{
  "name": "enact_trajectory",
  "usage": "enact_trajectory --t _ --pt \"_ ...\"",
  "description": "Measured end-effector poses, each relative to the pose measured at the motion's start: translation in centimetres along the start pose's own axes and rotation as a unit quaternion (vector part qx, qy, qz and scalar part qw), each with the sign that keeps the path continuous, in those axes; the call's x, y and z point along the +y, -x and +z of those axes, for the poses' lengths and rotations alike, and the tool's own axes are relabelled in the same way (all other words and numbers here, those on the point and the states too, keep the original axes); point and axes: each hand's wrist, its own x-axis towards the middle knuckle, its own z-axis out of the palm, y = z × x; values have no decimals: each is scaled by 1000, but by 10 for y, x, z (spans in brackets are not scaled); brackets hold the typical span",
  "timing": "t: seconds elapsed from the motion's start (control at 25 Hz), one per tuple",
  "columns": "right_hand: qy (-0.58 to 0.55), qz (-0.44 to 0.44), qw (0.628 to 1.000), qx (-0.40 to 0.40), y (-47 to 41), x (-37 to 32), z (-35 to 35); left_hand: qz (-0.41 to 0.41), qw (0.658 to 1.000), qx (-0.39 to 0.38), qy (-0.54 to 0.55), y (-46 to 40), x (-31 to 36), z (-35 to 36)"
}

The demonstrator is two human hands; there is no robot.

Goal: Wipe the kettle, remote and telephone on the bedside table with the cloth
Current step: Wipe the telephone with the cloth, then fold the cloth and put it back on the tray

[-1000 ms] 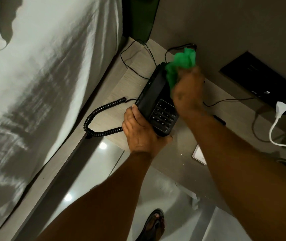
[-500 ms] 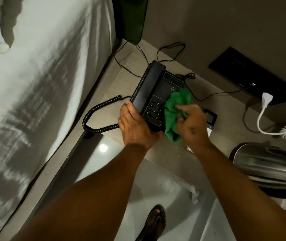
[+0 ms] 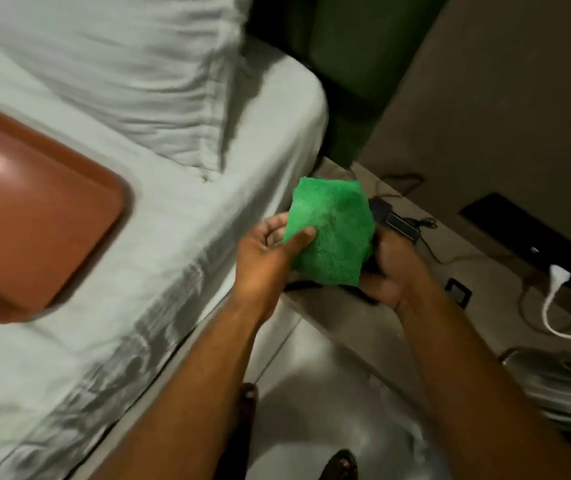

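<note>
1. The person's left hand (image 3: 270,251) grips the green cloth (image 3: 329,233) at its left edge, thumb pressed on top of the fabric and the fingers curled beneath it.
2. The right hand (image 3: 391,268) holds the cloth from the right side and below; its fingers are hidden under the fabric, so whether they pinch it or merely support it cannot be told.
3. The cloth is spread fairly flat between the two hands, above the near left corner of the bedside table (image 3: 492,271), next to the edge of the bed (image 3: 173,216).
4. The black telephone (image 3: 395,221) lies on the table behind and under the cloth; only a strip of its body shows past the cloth's right edge, and part of its dark base shows below the cloth near the table's front edge.
5. Thin black cables (image 3: 426,223) trail from the telephone toward the wall along the table's back edge.
6. The steel kettle (image 3: 561,386) stands at the right end of the table, cut off by the edge of the view and blurred.
7. A white plug and cord (image 3: 554,285) hang near the kettle, below a dark wall panel (image 3: 533,233).
8. A small dark square item (image 3: 459,292) lies on the table to the right of the right hand; what it is cannot be told.
9. A brown tray (image 3: 34,216) rests on the bed's white sheet, well apart from the hands.
10. A sandalled foot (image 3: 341,465) shows on the shiny floor (image 3: 312,393) at the bottom.
</note>
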Motion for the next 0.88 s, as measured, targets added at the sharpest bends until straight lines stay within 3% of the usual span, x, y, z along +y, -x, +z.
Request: enact_trajectory --t 0.16,0.32,0.4,0.56,0.6,0.68,0.76,0.88 --pt "72 15 989 -128 -29 -2 128 62 992 111 14 6 83 -87" --pt "229 41 934 -270 -55 36 246 62 966 241 73 18 129 -188" --pt "321 43 915 -243 -72 70 291 73 945 319 30 24 137 -228" --pt "465 1 877 -120 -94 139 351 67 863 455 -208 36 140 -292" --pt "516 -15 852 -82 -98 153 355 64 853 456 -246 39 140 -300" --pt "639 -80 765 8 -99 166 354 54 838 437 -322 37 137 -307" --pt "685 -138 713 48 -91 169 348 53 817 413 -399 34 135 -306" --pt "630 -183 754 9 -76 161 328 67 748 394 -530 34 132 -289"
